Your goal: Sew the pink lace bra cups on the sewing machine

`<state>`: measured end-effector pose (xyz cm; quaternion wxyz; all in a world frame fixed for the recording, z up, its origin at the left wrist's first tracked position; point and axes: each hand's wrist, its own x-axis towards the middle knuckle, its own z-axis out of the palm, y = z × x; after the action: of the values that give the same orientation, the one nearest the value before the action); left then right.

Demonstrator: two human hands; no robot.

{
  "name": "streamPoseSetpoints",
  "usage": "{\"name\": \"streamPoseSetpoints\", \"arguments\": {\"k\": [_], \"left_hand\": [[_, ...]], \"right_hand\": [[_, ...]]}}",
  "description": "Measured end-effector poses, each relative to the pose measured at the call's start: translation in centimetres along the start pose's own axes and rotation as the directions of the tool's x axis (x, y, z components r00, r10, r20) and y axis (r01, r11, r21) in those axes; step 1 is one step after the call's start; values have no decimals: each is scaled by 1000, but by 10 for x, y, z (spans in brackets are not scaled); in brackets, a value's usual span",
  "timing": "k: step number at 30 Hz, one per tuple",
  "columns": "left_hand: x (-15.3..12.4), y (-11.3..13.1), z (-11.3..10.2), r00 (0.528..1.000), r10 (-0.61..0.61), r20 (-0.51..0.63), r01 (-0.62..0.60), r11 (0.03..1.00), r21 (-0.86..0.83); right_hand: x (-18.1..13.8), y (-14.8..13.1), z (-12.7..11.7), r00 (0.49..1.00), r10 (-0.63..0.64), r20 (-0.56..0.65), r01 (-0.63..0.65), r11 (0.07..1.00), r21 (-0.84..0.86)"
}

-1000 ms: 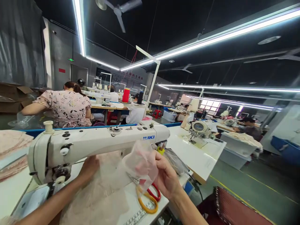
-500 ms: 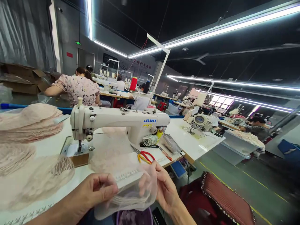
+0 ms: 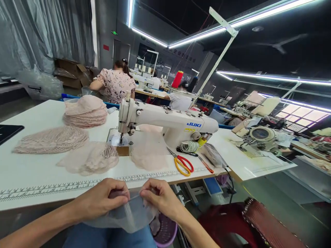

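Note:
A piece of sheer, pale mesh fabric [image 3: 129,213] hangs in front of the table edge, over my lap. My left hand [image 3: 110,198] pinches its upper edge between thumb and fingers. A short way to the right, my right hand [image 3: 160,198] pinches the same edge, leaving a small span of cloth between the two. Beyond them on the table stands a white sewing machine [image 3: 165,119]. Loose sheer pieces [image 3: 90,160] lie left of its needle, and another sheer piece [image 3: 148,151] rests under its arm.
Scissors [image 3: 182,163] with red and yellow handles lie right of the machine. Stacked pink fabric pieces [image 3: 85,112] and a lacy pile [image 3: 54,139] sit at the left. A purple basket [image 3: 165,230] stands below. Another person [image 3: 117,84] works ahead.
My hands have come closer together, with the mesh fabric still pinched in both. The view has swung left, so more of the left tabletop shows.

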<state>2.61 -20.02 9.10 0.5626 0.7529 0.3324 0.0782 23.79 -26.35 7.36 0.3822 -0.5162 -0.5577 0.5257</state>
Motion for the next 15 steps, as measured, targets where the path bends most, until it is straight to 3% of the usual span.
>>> {"name": "streamPoseSetpoints", "arguments": {"k": [3,7,11,13,15], "left_hand": [[-3,-5,-7,999,-24,35,26,998,-53],[-12,-16,-15,999,-37,36,37,999,5],[-31,-33,-32,997,-72,-31,74,995,72],[-40,-35,-49,997,-73,-17,74,997,5],[-44,-28,-74,997,-73,24,75,989,-127]], "right_hand": [[5,2,1,1000,-7,-2,7,998,-55],[8,5,4,1000,-28,13,29,987,-160],[15,6,16,972,-4,233,68,961,-269],[24,0,30,949,8,316,61,976,-208],[39,-12,49,945,27,326,0,997,-83]]}}
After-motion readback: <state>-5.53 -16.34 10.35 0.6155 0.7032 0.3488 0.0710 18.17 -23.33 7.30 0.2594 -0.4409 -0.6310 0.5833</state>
